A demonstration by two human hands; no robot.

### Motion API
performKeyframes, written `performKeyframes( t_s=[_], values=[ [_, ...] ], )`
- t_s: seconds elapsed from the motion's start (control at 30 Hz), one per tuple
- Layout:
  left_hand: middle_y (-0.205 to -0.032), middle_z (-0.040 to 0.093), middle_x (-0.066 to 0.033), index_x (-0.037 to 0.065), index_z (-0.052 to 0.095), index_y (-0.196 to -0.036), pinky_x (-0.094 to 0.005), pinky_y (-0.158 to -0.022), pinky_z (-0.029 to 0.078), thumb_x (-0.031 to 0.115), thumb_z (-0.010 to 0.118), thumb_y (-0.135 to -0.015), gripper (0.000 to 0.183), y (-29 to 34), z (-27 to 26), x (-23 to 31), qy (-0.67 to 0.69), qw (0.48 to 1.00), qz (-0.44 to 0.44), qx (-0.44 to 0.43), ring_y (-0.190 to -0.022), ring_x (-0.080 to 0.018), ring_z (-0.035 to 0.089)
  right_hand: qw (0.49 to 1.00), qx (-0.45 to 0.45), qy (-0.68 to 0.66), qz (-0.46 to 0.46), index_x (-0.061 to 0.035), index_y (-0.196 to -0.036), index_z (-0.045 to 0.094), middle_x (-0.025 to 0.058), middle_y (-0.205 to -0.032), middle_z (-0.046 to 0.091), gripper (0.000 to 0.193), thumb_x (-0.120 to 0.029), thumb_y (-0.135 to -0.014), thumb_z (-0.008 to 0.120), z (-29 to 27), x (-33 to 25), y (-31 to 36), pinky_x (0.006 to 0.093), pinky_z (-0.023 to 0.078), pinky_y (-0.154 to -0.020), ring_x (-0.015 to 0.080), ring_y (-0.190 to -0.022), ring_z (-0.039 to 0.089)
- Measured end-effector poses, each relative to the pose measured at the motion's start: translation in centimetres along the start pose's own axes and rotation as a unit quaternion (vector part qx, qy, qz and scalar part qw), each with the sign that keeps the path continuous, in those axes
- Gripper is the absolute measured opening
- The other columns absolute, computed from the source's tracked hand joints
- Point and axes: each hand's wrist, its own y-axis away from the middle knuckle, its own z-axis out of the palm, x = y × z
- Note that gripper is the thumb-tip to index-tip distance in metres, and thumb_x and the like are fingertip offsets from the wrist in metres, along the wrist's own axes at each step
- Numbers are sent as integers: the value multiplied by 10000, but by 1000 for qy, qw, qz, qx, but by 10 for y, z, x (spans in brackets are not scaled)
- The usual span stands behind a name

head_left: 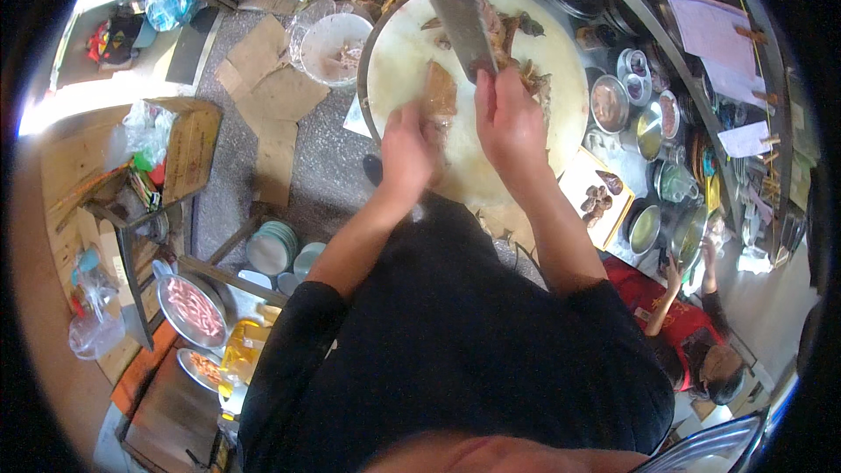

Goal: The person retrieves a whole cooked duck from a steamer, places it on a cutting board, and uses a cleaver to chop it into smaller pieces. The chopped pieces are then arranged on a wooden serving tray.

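My right hand is closed round the handle of a cleaver. Its broad blade points away from me and slants left above a round, pale chopping board. Held at its near end by my left hand is a flat piece of brown meat on the board's left half. Motion blurs these fingers, and they partly hide the meat. Beyond and beside the blade lie chopped pieces of dark meat, partly covered by the cleaver and my right hand.
A white basin holding scraps stands left of the board, near flattened cardboard on the floor. To the right are a tray of dark pieces and several metal bowls. A co-worker in red handles a pan at lower right.
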Motion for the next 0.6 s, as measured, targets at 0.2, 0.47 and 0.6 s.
performKeyframes(
  t_s=[0.2, 0.47, 0.6],
  values=[
    [-1155, 694, -294, 11, 640, -1329, -560, -929, 566, 89, 703, -951, 390, 6, 4, 8, -1, 998, 40, 48, -1072, -513, 682, 987, -139, 44, -66, -19, -1050, 545, 248, -759, 691, 230, -235, -1130, 537, 62, 37, 4, 560, 579, -613, 471, -706, 715],
    [-1059, 707, -274, -19, 650, -1126, -551, -869, 562, 108, 723, -949, 230, 25, 19, 7, 8, 995, -13, 97, -1001, -503, 684, 993, -91, -5, -71, -29, -1048, 588, 241, -843, 720, 190, -212, -1099, 585, 5, 29, 15, 520, 599, -598, 417, -744, 747],
    [-1024, 705, -264, -16, 651, -1072, -543, -846, 565, 105, 728, -945, 191, 18, 27, 5, 2, 992, 15, 125, -961, -500, 680, 961, -266, 72, -35, -18, -1043, 583, 266, -946, 753, 216, -207, -1112, 505, 27, 31, 27, 574, 616, -729, 442, -833, 765]
  ],
)
